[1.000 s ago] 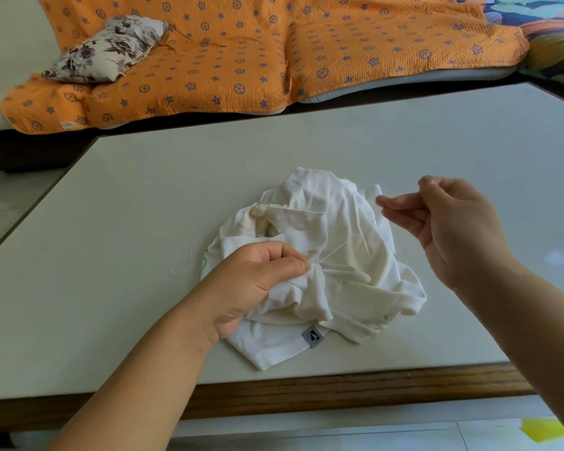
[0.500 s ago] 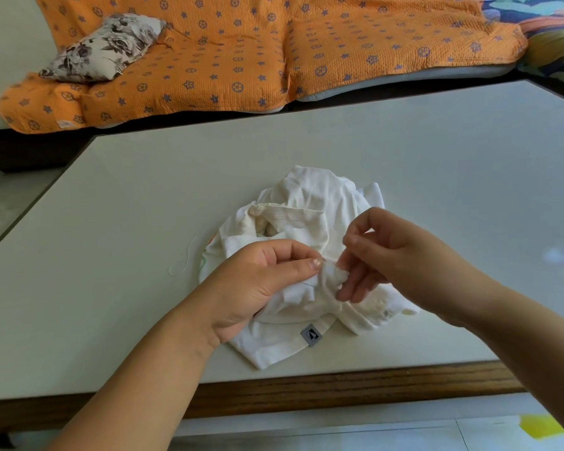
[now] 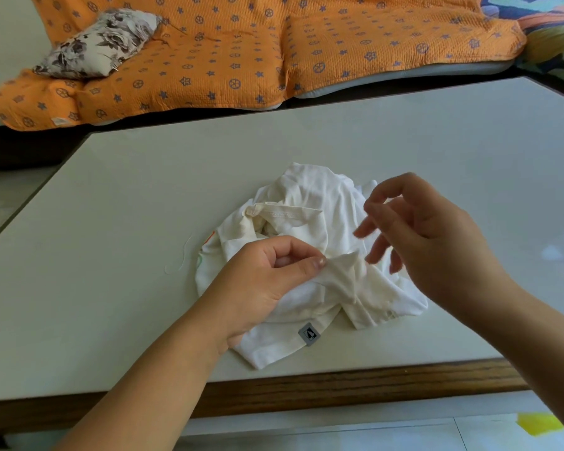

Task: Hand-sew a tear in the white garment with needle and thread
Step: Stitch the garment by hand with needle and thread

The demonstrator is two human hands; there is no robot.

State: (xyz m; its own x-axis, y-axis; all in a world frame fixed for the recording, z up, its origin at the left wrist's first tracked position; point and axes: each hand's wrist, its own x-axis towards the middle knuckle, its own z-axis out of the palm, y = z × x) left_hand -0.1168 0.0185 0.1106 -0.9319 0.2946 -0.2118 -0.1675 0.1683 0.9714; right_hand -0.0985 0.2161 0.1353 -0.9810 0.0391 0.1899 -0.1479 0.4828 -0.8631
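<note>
A crumpled white garment (image 3: 306,203) lies on the pale table (image 3: 127,222), with a small grey label (image 3: 308,333) at its near hem. My left hand (image 3: 267,281) rests on it and pinches a raised fold of the cloth between thumb and forefinger. My right hand (image 3: 430,242) hovers just above the garment's right side, its fingers loosely curved, spread and blurred. No needle shows in it, and the thumb is hidden. A thin loose white thread (image 3: 180,260) lies on the table left of the garment.
The table has a wooden front edge (image 3: 306,388) close to me. Behind the table is a sofa under an orange patterned cover (image 3: 241,50), with a floral cushion (image 3: 101,40) on its left. Pale floor tiles show below.
My right hand dropped from a raised pull at the right to the fold by my left thumb, then lifted up and right again with fingers spread. My left hand kept its pinch.
</note>
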